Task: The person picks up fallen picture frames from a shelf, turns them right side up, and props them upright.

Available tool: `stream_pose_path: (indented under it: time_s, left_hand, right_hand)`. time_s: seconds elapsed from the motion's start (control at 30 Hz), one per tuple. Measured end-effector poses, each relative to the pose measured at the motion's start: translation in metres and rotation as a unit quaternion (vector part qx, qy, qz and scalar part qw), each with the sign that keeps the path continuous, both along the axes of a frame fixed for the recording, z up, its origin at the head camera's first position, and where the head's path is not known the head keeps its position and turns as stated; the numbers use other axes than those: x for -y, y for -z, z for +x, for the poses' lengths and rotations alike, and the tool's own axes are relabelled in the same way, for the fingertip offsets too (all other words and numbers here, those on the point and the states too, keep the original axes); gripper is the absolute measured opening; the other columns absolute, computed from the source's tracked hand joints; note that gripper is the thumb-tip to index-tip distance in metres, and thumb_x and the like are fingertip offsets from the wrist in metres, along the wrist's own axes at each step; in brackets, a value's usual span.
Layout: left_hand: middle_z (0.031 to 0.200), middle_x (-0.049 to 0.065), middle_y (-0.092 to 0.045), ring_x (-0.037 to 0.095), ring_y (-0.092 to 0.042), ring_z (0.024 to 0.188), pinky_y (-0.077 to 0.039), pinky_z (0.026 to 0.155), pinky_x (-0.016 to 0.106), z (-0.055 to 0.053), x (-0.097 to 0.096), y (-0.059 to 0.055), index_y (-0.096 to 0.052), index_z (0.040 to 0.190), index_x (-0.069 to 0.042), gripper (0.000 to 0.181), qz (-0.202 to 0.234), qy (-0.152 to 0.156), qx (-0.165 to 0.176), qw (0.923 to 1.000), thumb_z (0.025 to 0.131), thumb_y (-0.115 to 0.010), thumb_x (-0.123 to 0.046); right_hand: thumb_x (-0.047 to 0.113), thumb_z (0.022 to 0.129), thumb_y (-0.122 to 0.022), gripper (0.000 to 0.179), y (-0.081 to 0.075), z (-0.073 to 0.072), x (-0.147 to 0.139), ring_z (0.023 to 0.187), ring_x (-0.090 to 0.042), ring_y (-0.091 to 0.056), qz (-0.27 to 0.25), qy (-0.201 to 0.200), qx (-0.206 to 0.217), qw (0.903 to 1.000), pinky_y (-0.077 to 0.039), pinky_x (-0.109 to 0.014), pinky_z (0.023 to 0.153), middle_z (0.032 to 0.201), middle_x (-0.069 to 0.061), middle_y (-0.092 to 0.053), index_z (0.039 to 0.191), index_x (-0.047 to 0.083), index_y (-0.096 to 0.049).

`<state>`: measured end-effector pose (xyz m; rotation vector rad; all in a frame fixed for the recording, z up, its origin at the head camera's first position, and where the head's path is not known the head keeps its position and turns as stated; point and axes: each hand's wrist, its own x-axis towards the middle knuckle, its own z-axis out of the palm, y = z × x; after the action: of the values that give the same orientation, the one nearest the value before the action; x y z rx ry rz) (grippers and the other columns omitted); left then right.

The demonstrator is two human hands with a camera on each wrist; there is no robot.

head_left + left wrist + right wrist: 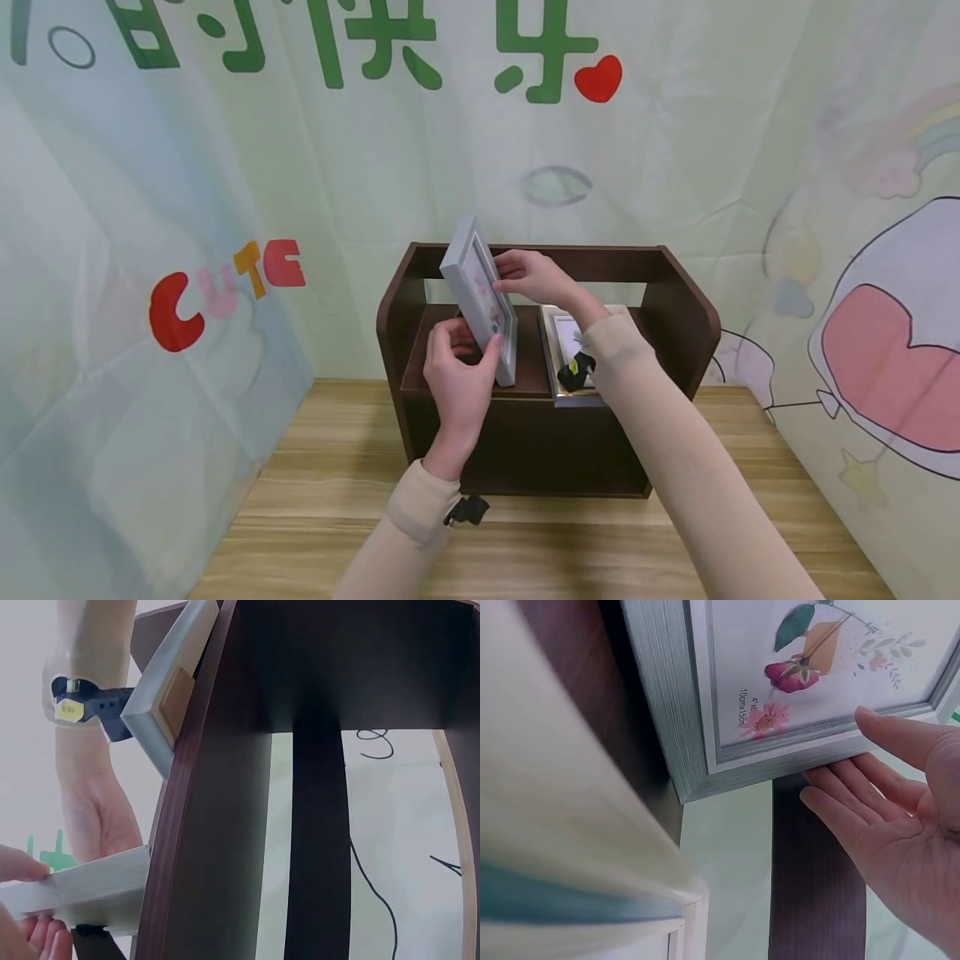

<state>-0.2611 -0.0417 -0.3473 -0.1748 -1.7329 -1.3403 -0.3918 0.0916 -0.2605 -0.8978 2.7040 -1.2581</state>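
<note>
A grey picture frame (472, 292) stands tilted on the dark brown shelf (532, 362), leaning to the left at its top. My left hand (459, 375) grips its lower side, thumb on the front edge and fingers behind. Higher up, my right hand (536, 277) holds the opposite side. In the right wrist view its thumb lies over the border and its fingers (847, 791) pass behind. Dried flowers, including a red rose (793, 675), show inside the frame. A second frame (550, 350) with a gold-toned border lies flat to the right, under my right forearm.
The shelf has raised side panels (686, 325) and a back rail (592, 260). It sits on a wood-grain table (330, 475). Printed cloth (360, 183) hangs behind and at both sides. In the left wrist view, the lying frame (154, 697) juts past the shelf's front edge.
</note>
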Motion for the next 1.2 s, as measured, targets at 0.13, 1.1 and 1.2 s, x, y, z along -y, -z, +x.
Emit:
stream_pose_path:
  time_s: [0.13,1.1,1.2]
  left_hand:
    - [0.094,0.009,-0.061,0.018,-0.060,0.084,-0.054,0.070,0.032,-0.001,0.006,0.000,-0.059,0.102,-0.003,0.036,0.005,0.005,0.004,1.0000,0.075,-0.080,-0.014]
    - [0.097,0.017,-0.068,0.027,-0.065,0.083,-0.055,0.077,0.041,-0.011,0.049,-0.012,-0.065,0.106,-0.001,0.031,0.028,0.081,0.077,0.9933,0.078,-0.077,-0.009]
    - [0.100,0.021,-0.067,0.031,-0.065,0.086,-0.055,0.079,0.045,-0.009,0.052,-0.016,-0.065,0.108,0.003,0.031,0.027,0.088,0.084,0.9922,0.079,-0.075,-0.006]
  right_hand:
    - [0.012,0.089,-0.065,0.045,0.001,0.000,-0.001,0.118,-0.029,-0.056,-0.009,0.000,0.005,0.9999,-0.047,-0.040,0.098,0.126,-0.020,-0.059,0.129,-0.001,-0.051]
    - [0.007,0.088,-0.063,0.034,-0.002,0.003,-0.012,0.102,-0.025,-0.060,0.020,0.053,0.027,0.9980,-0.049,-0.033,0.089,0.114,-0.022,-0.064,0.118,-0.007,-0.058]
    - [0.007,0.087,-0.064,0.032,-0.003,0.003,-0.014,0.098,-0.023,-0.061,0.021,0.053,0.026,0.9980,-0.050,-0.031,0.087,0.112,-0.022,-0.065,0.116,-0.007,-0.058]
